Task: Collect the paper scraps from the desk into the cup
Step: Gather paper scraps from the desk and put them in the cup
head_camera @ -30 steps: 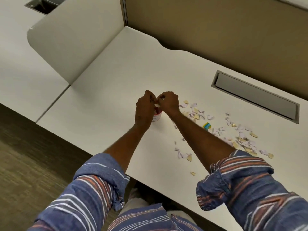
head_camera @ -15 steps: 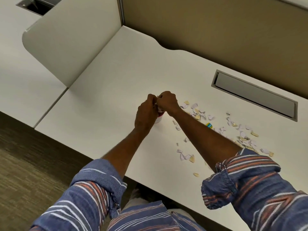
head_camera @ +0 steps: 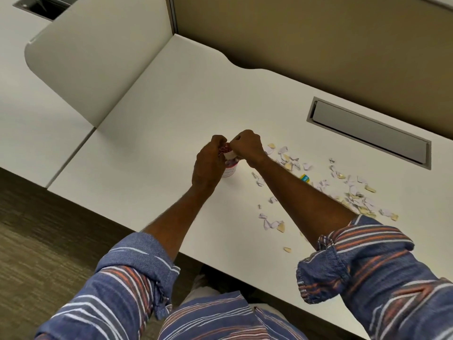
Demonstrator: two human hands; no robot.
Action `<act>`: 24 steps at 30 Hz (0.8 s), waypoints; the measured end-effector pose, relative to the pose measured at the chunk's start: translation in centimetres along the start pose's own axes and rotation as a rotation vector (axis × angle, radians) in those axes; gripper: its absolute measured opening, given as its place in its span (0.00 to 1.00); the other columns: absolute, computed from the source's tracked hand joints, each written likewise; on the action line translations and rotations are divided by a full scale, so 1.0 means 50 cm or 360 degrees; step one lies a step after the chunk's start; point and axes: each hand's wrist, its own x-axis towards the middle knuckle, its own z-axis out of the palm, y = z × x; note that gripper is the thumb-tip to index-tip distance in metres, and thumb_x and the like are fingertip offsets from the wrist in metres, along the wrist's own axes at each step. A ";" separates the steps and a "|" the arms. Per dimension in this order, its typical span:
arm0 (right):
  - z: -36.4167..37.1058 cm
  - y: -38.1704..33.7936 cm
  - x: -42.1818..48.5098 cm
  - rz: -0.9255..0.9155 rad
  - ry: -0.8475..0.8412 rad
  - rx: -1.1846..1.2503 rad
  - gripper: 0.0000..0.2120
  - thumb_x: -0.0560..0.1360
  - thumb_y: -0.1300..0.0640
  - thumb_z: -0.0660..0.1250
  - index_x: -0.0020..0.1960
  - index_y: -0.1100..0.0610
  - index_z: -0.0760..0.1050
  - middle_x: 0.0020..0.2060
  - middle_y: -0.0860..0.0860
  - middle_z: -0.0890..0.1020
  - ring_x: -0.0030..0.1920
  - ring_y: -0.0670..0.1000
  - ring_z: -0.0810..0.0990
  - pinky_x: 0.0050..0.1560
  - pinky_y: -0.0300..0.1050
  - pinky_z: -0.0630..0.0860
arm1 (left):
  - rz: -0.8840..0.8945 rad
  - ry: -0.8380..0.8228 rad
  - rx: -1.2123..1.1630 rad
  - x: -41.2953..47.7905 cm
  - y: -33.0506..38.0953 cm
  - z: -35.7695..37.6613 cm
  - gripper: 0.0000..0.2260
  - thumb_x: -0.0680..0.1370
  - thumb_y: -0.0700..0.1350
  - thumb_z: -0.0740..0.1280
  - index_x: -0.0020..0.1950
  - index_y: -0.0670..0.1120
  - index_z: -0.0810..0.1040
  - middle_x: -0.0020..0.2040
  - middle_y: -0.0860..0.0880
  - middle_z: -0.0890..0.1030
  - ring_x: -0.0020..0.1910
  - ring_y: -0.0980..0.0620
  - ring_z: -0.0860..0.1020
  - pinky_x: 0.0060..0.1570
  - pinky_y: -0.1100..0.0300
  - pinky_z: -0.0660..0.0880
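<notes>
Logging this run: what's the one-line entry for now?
left hand: on cup | right hand: above cup | paper scraps: on desk

We can read no text anywhere here. The cup (head_camera: 230, 171) between the hands carries faint red printed lines on its white wall, but they are too small and blurred for us to make out a word. To its right, among the paper scraps (head_camera: 289, 160), a small yellow and blue scrap (head_camera: 304, 178) shows pale marks on its blue part that could be lettering, yet we cannot tell a single letter. The cable tray lid (head_camera: 367, 133) at the far right bears no readable marking.
</notes>
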 end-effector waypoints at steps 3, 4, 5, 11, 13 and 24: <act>0.000 -0.001 0.000 -0.0005 0.0043 -0.0006 0.08 0.73 0.62 0.65 0.47 0.68 0.78 0.46 0.61 0.83 0.48 0.59 0.82 0.48 0.50 0.80 | -0.0003 -0.0002 -0.0003 0.002 0.000 0.000 0.14 0.75 0.41 0.60 0.59 0.52 0.72 0.51 0.53 0.81 0.49 0.52 0.79 0.48 0.55 0.79; 0.000 -0.001 0.000 -0.0007 0.0054 -0.0011 0.06 0.73 0.63 0.64 0.44 0.66 0.77 0.45 0.61 0.82 0.47 0.59 0.81 0.45 0.48 0.77 | -0.0013 -0.0019 -0.0014 0.002 0.003 -0.001 0.14 0.75 0.43 0.58 0.59 0.52 0.72 0.52 0.53 0.81 0.49 0.52 0.79 0.48 0.56 0.79; 0.000 0.000 -0.001 -0.0017 0.0059 -0.0016 0.05 0.73 0.63 0.64 0.44 0.65 0.77 0.44 0.60 0.82 0.47 0.59 0.80 0.44 0.47 0.75 | -0.0031 -0.0035 -0.0038 0.001 0.006 -0.001 0.14 0.74 0.46 0.57 0.59 0.53 0.72 0.51 0.53 0.81 0.48 0.53 0.79 0.47 0.58 0.78; -0.007 0.006 -0.009 -0.0151 0.0077 0.0093 0.12 0.72 0.67 0.64 0.52 0.63 0.83 0.52 0.57 0.85 0.56 0.57 0.82 0.58 0.55 0.80 | 0.0048 -0.0087 -0.0010 0.009 0.010 0.001 0.12 0.75 0.46 0.63 0.58 0.53 0.72 0.50 0.53 0.81 0.47 0.52 0.79 0.48 0.55 0.80; -0.007 0.011 -0.010 -0.0209 0.0124 0.0087 0.12 0.71 0.68 0.65 0.51 0.63 0.83 0.52 0.57 0.85 0.55 0.56 0.82 0.59 0.55 0.80 | 0.0034 -0.0108 -0.0027 0.014 0.004 0.001 0.15 0.75 0.42 0.67 0.60 0.52 0.72 0.52 0.52 0.81 0.50 0.52 0.79 0.52 0.54 0.80; -0.084 0.250 -0.072 -0.0496 0.0460 0.0017 0.09 0.75 0.68 0.68 0.54 0.64 0.82 0.52 0.57 0.85 0.55 0.55 0.83 0.61 0.51 0.78 | 0.0767 -0.0046 0.0136 -0.041 0.055 0.060 0.12 0.79 0.37 0.63 0.59 0.46 0.79 0.57 0.50 0.81 0.59 0.52 0.77 0.63 0.63 0.70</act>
